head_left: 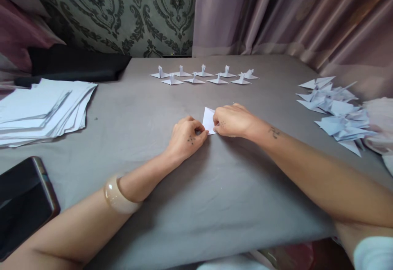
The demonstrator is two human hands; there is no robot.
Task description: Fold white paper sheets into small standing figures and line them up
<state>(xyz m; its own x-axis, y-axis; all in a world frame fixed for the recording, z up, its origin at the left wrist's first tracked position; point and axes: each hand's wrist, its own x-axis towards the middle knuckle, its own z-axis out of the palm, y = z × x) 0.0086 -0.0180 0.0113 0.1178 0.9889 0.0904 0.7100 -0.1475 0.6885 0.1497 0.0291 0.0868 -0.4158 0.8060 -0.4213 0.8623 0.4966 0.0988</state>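
Note:
A small folded piece of white paper (208, 118) lies at the middle of the grey-covered table, between my two hands. My left hand (188, 136) pinches its lower left corner between thumb and forefinger. On the paper's right side, my right hand (232, 120) is closed over the edge with its fingertips pressed together. Part of the paper is hidden under the right hand. Beyond the hands, several folded white paper figures (194, 79) stand in two rows, each with an upright point and flat pointed sides.
A stack of white paper sheets (46, 106) lies at the left, with black cloth (73, 63) behind it. A dark phone (27, 204) rests at the near left. Several folded paper pieces (340, 110) are heaped at the right, beside pale fabric (380, 122). Curtains (227, 14) hang behind.

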